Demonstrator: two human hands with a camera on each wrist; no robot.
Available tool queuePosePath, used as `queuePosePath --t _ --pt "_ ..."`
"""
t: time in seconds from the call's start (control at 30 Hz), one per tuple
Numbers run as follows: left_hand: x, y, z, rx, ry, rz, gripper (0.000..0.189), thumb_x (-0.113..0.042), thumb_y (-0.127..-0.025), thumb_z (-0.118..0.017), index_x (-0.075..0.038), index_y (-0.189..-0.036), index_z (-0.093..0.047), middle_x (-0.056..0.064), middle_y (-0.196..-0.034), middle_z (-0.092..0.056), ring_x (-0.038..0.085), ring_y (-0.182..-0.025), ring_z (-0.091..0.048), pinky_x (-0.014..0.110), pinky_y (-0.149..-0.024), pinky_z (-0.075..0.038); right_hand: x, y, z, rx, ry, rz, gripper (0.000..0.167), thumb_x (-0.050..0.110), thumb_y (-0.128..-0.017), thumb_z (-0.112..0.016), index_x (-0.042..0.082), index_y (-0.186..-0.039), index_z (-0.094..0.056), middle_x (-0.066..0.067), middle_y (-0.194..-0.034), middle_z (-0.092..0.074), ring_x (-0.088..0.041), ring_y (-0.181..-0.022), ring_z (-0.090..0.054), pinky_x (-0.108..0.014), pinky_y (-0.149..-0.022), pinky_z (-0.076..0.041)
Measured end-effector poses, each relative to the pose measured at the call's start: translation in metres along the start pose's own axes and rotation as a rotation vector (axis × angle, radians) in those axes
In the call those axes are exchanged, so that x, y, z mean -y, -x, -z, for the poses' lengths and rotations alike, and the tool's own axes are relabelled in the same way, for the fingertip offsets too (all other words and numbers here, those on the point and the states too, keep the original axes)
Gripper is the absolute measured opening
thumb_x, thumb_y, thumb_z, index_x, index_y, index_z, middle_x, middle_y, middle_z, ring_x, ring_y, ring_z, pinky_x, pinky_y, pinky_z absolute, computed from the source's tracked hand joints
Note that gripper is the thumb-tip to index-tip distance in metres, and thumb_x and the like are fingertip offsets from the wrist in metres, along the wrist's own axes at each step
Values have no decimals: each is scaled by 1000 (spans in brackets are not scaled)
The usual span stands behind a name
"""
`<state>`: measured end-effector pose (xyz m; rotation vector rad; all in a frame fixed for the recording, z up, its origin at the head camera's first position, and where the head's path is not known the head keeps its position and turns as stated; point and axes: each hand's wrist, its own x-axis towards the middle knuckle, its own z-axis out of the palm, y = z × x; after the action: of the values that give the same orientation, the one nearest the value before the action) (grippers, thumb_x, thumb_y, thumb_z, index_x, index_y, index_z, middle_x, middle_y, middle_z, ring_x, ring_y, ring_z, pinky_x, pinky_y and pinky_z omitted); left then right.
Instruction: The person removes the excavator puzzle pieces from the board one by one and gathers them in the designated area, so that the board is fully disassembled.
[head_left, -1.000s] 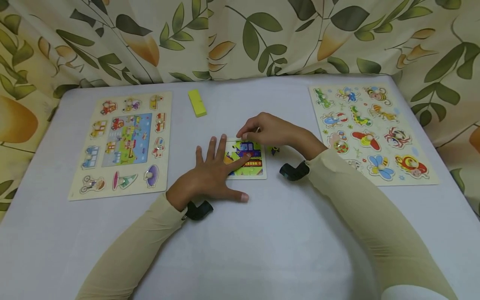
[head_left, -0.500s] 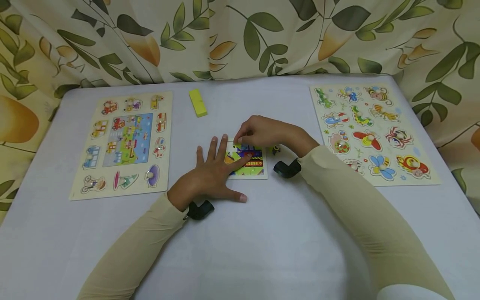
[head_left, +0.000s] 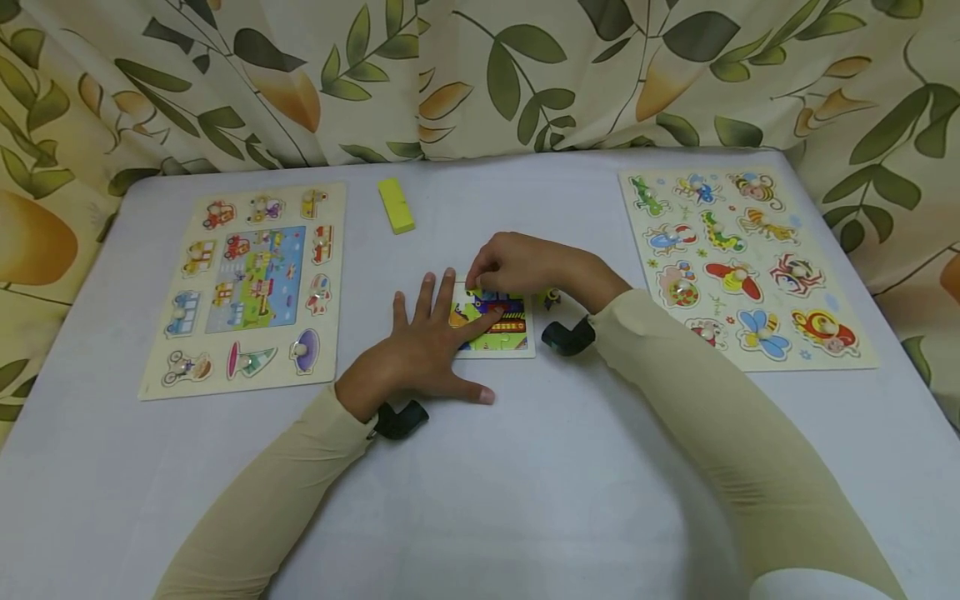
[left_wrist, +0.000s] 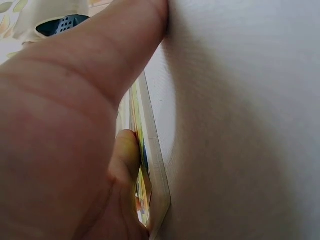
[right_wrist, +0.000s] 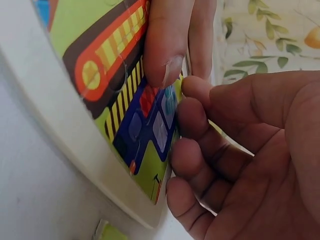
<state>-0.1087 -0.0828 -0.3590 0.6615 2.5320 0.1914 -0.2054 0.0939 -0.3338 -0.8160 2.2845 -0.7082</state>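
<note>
A small square jigsaw puzzle [head_left: 512,341], pictured with a blue and red tracked vehicle on green, lies in a pale frame mid-table. My left hand [head_left: 423,358] spreads over its left side, index fingertip pressing the picture and thumb out on the cloth. At the frame's far edge my right hand [head_left: 521,262] bends its fingers down, thumb and index pinching a small yellow-green puzzle piece [head_left: 472,291], mostly hidden. In the right wrist view, these fingertips meet the puzzle's upper edge beside a left fingertip [right_wrist: 165,65]. Another loose piece [head_left: 552,299] lies right of the frame.
A vehicle peg puzzle board [head_left: 318,208] lies to the left and an insect peg puzzle board [head_left: 847,354] to the right. A yellow block [head_left: 396,206] sits behind the hands. Leaf-patterned curtain [head_left: 480,75] hangs along the table's far edge.
My right hand has moved slightly left and down onto the puzzle's far edge, with the piece between its fingertips. The left hand stays in place.
</note>
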Motion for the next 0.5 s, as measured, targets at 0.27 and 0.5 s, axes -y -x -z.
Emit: queuePosePath --t 0.27,0.5 --pt "1 0 0 6 2 -1 106 -81 -67 -63 -48 -152 -9 16 -154 32 40 -138 30 70 -103 8 1 -4 -2 -3 22 -24 22 6 -94 -53 7 -103 -72 -6 -100 -66 -20 -90 -58 -35 -83 -47" --pt "1 -1 0 5 -2 0 107 -81 -67 -63 -48 -152 -9 16 -154 32 40 -138 30 71 -103 8 1 -3 -1 -18 17 -11 17 7 -93 -55 9 -100 -70 -7 -102 -62 -22 -93 -55 -37 -85 -45"
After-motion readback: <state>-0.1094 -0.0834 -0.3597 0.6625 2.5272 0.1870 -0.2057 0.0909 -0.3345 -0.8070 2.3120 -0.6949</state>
